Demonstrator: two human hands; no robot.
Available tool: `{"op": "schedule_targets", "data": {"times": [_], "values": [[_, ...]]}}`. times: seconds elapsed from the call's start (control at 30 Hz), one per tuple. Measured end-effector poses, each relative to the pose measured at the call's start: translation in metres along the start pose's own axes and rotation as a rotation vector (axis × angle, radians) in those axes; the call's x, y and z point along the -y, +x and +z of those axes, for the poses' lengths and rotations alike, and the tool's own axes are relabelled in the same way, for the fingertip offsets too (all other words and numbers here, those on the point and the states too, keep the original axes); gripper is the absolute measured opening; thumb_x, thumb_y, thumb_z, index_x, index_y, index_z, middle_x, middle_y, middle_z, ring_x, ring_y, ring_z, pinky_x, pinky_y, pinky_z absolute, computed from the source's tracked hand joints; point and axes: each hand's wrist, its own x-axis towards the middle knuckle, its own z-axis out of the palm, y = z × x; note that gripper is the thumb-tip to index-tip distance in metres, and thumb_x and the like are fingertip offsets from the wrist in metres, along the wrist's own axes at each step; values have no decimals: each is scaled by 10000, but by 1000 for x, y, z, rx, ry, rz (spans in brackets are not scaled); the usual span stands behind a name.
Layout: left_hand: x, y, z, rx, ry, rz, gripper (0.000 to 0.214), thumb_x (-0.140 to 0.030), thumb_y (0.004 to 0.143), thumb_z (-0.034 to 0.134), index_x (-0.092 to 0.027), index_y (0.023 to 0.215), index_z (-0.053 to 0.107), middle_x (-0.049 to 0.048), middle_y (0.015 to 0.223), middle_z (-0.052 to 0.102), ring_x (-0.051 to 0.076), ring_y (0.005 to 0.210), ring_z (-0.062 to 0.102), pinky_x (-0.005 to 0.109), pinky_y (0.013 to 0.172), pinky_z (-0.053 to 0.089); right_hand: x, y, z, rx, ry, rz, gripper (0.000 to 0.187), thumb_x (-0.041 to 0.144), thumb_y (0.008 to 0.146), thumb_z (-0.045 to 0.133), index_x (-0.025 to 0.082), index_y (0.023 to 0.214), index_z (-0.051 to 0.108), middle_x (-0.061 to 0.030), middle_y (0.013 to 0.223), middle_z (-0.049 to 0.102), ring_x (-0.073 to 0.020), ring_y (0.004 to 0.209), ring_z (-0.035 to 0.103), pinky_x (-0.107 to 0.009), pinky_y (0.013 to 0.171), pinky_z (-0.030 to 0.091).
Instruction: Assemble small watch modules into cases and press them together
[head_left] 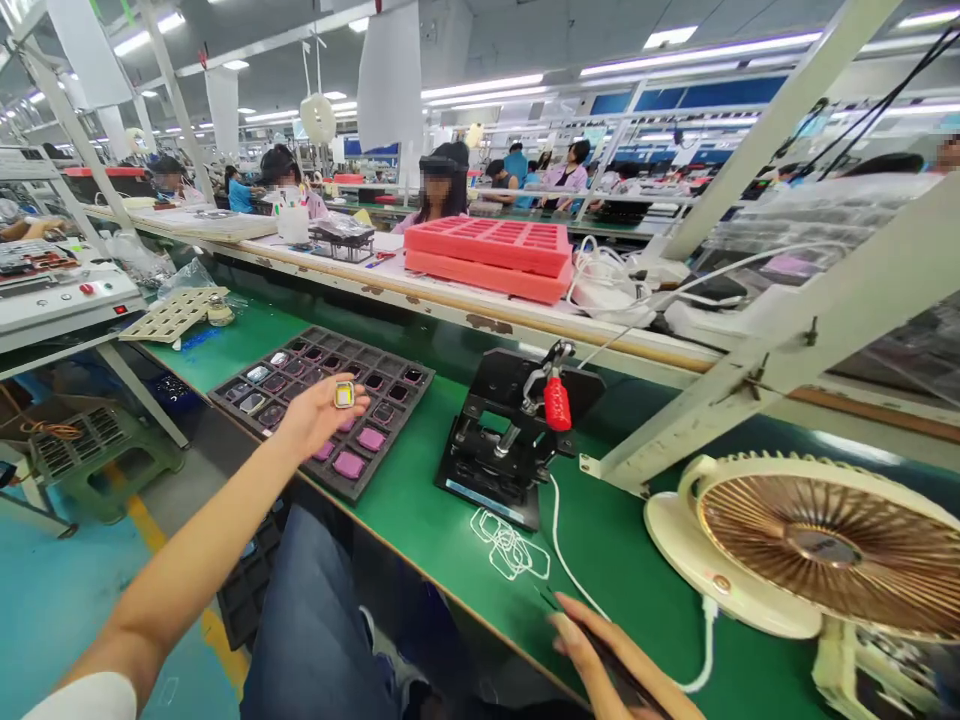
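- The person's left hand [319, 418] reaches out over a dark tray [375, 352] at 9 o'clock in this view.
- That hand is half open, with the palm up and the fingers a bit curled. A small square gold and white part [344, 395] sits at the fingertips. I cannot tell if the fingers pinch it or if it just lies there.
- The tray has rows of small square holes. Some hold pink squares [349, 463], and some hold shiny silver bits [255, 374].
- The right hand [592, 650] is at 5 o'clock, near the edge of the green bench mat [420, 540]. Its fingers [570, 630] close around a thin dark stick [619, 665]. I cannot tell just what the stick is.
- A black press [480, 470] with a red handle [556, 403] stands at 6 o'clock, between the two hands. A small pile of clear wire loops [510, 545] lies just in front of it.
- A round desk fan [814, 545] sits at 4 o'clock.
- The step in hand looks like holding up one small part above the tray.
- Setting a part this small into a hole would call for a slow, steady hand, as the holes sit close together.
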Motion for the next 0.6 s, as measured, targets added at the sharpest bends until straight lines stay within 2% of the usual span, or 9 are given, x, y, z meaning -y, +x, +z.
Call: {"op": "schedule_targets", "data": {"times": [0.07,0.13,0.23,0.3,0.37,0.47,0.6], "values": [[5,-45,37,60,-133,-43,545,-547,970,697,-141,1321,600,220,1269,745,307,1046,774,450,871,641,31,5,16,-10,115,-89,260,494,932,794,294,1077,873,-48,1045,836,-236,902,820,-266,839,682],[8,-89,74,132,-233,-113,592,-487,915,802,-160,1356,580,204,1229,763,287,956,784,396,764,642,62,12,36,-18,263,-219,170,343,963,787,290,1105,865,-73,1128,814,-242,974,803,-317,867,684],[5,-139,113,231,-347,-231,575,-466,908,834,-171,1356,627,127,1068,787,210,787,757,350,712,640,92,22,61,-48,402,-412,319,118,955,761,297,1212,822,-76,1238,781,-259,1139,762,-422,1006,653],[0,-158,124,253,-343,-260,541,-493,891,846,-172,1300,695,104,1018,785,198,794,748,342,746,651,98,21,70,-49,437,-491,412,27,938,739,279,1261,791,-73,1246,784,-275,1210,741,-495,1098,611],[-6,-167,128,250,-326,-263,519,-517,877,852,-183,1257,740,115,1067,793,228,918,761,340,812,654,96,15,72,-42,461,-507,435,-17,928,726,253,1267,776,-73,1230,791,-286,1226,738,-517,1111,608],[-10,-172,128,258,-286,-271,502,-525,889,834,-198,1263,758,127,1148,799,261,1042,759,357,906,642,90,4,70,-36,475,-484,449,-46,916,723,239,1260,769,-72,1222,793,-297,1238,736,-504,1078,635],[-8,-175,129,275,-219,-279,474,-480,927,798,-209,1312,747,120,1169,805,263,1036,762,371,923,637,86,-3,65,-29,442,-494,475,-52,913,725,236,1290,763,-81,1254,786,-314,1257,729,-519,1078,640]]}}
